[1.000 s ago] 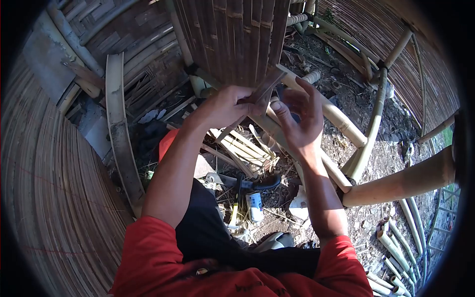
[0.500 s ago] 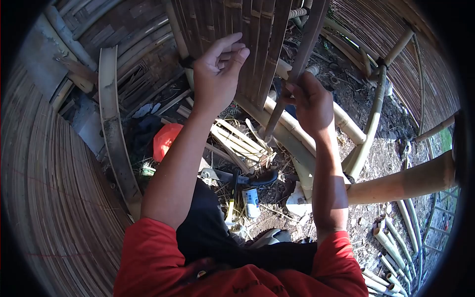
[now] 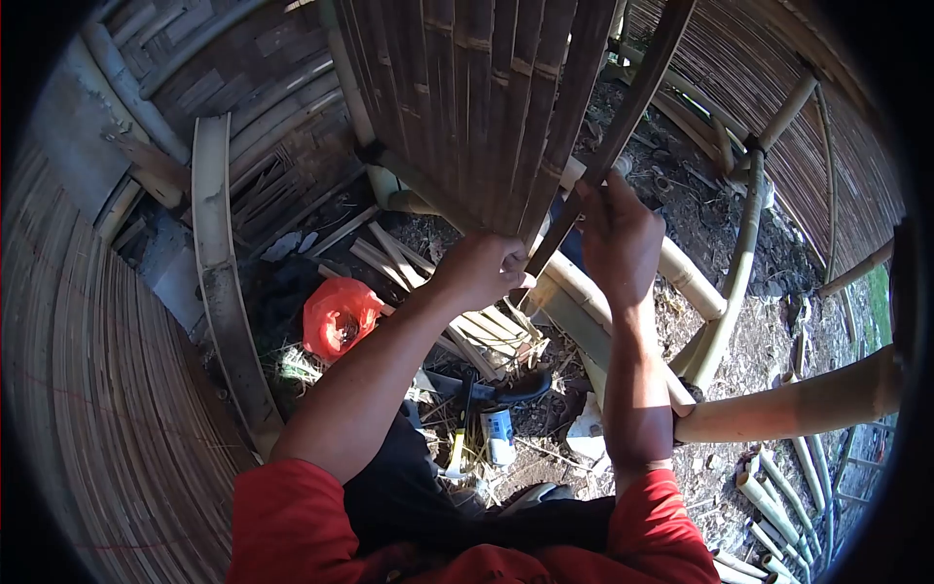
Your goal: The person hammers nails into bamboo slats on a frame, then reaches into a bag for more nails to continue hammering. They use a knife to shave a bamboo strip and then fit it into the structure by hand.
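A long dark bamboo slat (image 3: 637, 92) slants from the top of the view down to the middle. My right hand (image 3: 623, 238) is closed round it partway along. At its lower end my left hand (image 3: 484, 273) is closed, with thumb and fingers pinching the slat's tip. Just left of the slat stands a panel of upright split-bamboo strips (image 3: 467, 117). Its lower edge meets a round bamboo pole (image 3: 576, 279) that passes behind my hands. Part of that pole is hidden by my right hand and forearm.
Below my hands lie cut bamboo strips (image 3: 491, 336), a machete (image 3: 525, 387), a hammer (image 3: 459, 438) and a blue-and-white can (image 3: 498, 435). A red plastic bag (image 3: 341, 316) sits to the left. A thick bamboo pole (image 3: 788, 394) juts in from the right.
My left hand came down from beside the panel, fingers loosely curled, and closed on the slat's lower end. My right hand shifted slightly with the slat, lower and to the right.
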Motion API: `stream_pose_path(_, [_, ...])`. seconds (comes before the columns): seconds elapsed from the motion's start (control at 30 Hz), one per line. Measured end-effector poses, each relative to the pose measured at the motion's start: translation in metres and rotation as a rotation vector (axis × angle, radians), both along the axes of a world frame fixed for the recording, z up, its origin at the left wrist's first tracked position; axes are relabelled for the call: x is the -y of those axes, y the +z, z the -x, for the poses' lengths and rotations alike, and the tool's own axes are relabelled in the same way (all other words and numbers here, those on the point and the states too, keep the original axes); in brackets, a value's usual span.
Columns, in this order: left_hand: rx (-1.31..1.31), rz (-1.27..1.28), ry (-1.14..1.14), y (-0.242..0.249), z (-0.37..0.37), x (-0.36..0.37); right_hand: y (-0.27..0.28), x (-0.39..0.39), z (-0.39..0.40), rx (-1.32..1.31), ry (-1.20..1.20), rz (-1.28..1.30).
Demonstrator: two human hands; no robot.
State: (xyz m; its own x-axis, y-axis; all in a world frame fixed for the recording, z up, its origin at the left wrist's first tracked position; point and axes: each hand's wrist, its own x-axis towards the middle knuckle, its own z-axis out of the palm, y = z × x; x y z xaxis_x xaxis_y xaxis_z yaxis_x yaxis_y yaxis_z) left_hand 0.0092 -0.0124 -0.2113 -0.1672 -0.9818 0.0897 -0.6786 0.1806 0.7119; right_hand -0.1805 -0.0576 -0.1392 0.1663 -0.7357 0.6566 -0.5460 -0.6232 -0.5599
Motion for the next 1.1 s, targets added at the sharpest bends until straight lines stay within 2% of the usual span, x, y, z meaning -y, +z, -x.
stream_pose_path(0.07, [-0.003,0.058,0.023,-0.005,0.006,-0.001,0.008,0.002,0.005,0.153,0.014,-0.095])
stream_pose_path(0.13, [0.114,-0.063,0.045,0.002,0.014,0.003,0.011,-0.005,0.002,0.162,0.089,-0.061])
stream_pose_path(0.17, [0.198,-0.125,0.049,-0.003,0.019,0.007,0.004,-0.006,0.003,0.071,0.089,-0.002])
stream_pose_path(0.2, [0.202,-0.216,0.025,0.014,0.026,0.003,-0.004,-0.009,0.001,0.067,0.133,-0.003])
stream_pose_path(0.23, [0.245,-0.201,0.040,0.004,0.026,0.005,-0.007,-0.017,-0.006,0.092,0.074,0.036])
stream_pose_path(0.27, [0.169,-0.172,0.024,-0.005,0.024,0.007,-0.010,-0.016,-0.005,0.081,0.081,0.095])
stream_pose_path(0.33, [0.179,-0.055,0.083,-0.002,0.025,0.010,0.006,-0.023,-0.005,0.163,0.089,0.080])
stream_pose_path(0.43, [0.196,-0.079,0.031,0.010,0.030,0.007,0.021,-0.038,-0.005,0.141,0.115,0.064])
stream_pose_path(0.53, [0.347,-0.071,-0.019,0.011,0.029,0.003,0.013,-0.035,-0.006,0.130,0.105,0.075])
stream_pose_path(0.63, [0.101,0.018,0.147,0.002,0.032,0.008,0.021,-0.025,0.000,0.146,0.075,0.055])
stream_pose_path(0.7, [-0.027,0.090,0.208,-0.002,0.038,0.010,0.029,-0.017,0.000,0.179,0.046,0.169])
stream_pose_path(0.8, [0.018,0.072,0.266,-0.003,0.044,0.012,0.035,-0.011,-0.003,0.158,0.032,0.126])
stream_pose_path(0.97, [0.130,0.199,0.313,-0.023,0.038,0.011,0.029,-0.003,-0.012,0.184,0.051,0.142])
stream_pose_path(1.1, [0.199,0.154,0.312,-0.023,0.038,0.011,0.040,-0.002,-0.003,0.147,0.094,0.074])
